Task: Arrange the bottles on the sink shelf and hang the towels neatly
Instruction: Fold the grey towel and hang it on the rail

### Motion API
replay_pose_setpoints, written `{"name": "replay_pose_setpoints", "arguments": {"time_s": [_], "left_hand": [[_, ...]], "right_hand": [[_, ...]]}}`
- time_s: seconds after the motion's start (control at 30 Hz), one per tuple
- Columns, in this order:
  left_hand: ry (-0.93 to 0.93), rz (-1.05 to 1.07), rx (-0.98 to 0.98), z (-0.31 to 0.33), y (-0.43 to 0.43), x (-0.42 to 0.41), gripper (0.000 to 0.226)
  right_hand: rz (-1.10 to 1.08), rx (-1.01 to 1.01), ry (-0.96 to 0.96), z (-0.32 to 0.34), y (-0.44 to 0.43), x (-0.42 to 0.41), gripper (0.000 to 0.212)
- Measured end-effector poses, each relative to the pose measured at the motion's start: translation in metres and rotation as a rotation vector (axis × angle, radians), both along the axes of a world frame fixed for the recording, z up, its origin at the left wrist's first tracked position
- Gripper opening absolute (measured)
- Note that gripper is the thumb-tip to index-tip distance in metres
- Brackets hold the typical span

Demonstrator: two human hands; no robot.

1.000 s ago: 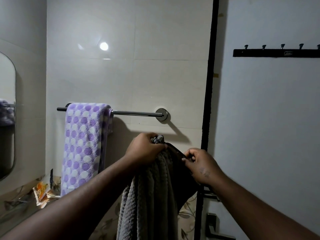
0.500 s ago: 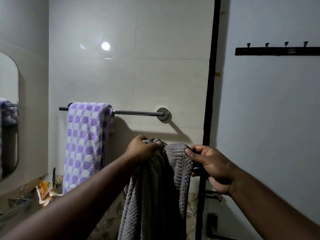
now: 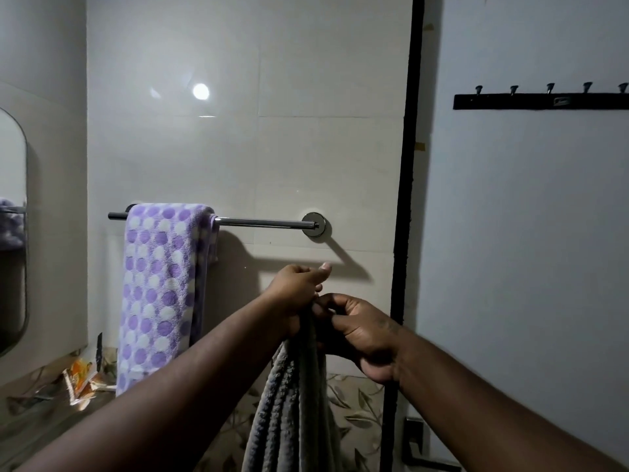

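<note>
A grey ribbed towel point(image 3: 289, 413) hangs straight down in front of me, bunched into folds. My left hand point(image 3: 296, 287) grips its top edge, thumb raised. My right hand point(image 3: 360, 332) is pressed against the left one and pinches the same top edge with curled fingers. Both hands are below the bare right part of the chrome towel rail point(image 3: 262, 222). A purple and white dotted towel point(image 3: 160, 294) is draped over the rail's left end. No bottles are in view.
A mirror point(image 3: 12, 233) is on the left wall. Orange sachets point(image 3: 80, 379) lie on the ledge under the dotted towel. A black door frame point(image 3: 405, 233) runs down right of the rail, with a black hook rack point(image 3: 541, 100) on the door.
My right hand has slid left along the towel's top edge until it meets my left hand. The towel top, spread between the hands before, is now gathered into a narrow bunch.
</note>
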State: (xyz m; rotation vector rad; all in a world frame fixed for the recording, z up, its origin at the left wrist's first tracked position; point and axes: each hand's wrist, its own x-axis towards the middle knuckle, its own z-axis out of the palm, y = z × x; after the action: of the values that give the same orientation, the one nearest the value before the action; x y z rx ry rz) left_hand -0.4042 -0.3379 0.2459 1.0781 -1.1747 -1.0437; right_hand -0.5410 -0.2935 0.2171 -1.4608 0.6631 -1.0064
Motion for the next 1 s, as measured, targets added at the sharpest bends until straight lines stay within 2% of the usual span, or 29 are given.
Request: {"name": "replay_pose_setpoints", "arguments": {"time_s": [0.13, 0.23, 0.33, 0.47, 0.53, 0.6, 0.67, 0.77, 0.83, 0.93, 1.0], "left_hand": [[0.057, -0.027, -0.044, -0.006, 0.01, 0.001, 0.012], [0.022, -0.015, -0.073, -0.014, 0.021, 0.005, 0.014], [-0.299, 0.11, -0.165, -0.026, 0.019, 0.017, 0.008], [-1.06, 0.195, -0.335, -0.027, 0.025, 0.033, 0.022], [-1.21, 0.226, -0.363, -0.021, 0.032, 0.042, 0.038], [-1.238, 0.232, -0.338, -0.014, 0.034, 0.055, 0.051], [-1.213, 0.143, -0.291, -0.008, 0.034, 0.069, 0.054], [-1.097, -0.075, -0.2, -0.006, 0.037, 0.085, 0.047], [-0.88, -0.229, -0.121, -0.012, 0.037, 0.091, 0.051], [-0.45, -0.358, -0.006, -0.027, 0.029, 0.092, 0.073], [-0.236, -0.383, -0.018, -0.031, 0.028, 0.086, 0.064]], "right_hand": [[-0.021, -0.012, -0.011, -0.006, -0.006, -0.002, 0.01], [-0.079, -0.014, -0.055, -0.009, -0.011, -0.005, 0.009], [-0.105, 0.034, -0.15, -0.008, -0.019, -0.013, 0.013], [-0.148, 0.066, -0.188, -0.004, -0.027, -0.022, 0.013], [-0.193, 0.065, -0.181, -0.001, -0.032, -0.029, 0.013], [-0.252, 0.066, -0.187, 0.002, -0.037, -0.039, 0.014], [-0.318, 0.066, -0.203, 0.004, -0.041, -0.05, 0.018], [-0.371, 0.063, -0.196, 0.005, -0.044, -0.058, 0.02], [-0.398, 0.057, -0.162, 0.005, -0.047, -0.058, 0.02], [-0.435, 0.017, -0.036, 0.005, -0.051, -0.058, 0.017], [-0.501, -0.045, 0.138, 0.008, -0.052, -0.058, 0.016]]}}
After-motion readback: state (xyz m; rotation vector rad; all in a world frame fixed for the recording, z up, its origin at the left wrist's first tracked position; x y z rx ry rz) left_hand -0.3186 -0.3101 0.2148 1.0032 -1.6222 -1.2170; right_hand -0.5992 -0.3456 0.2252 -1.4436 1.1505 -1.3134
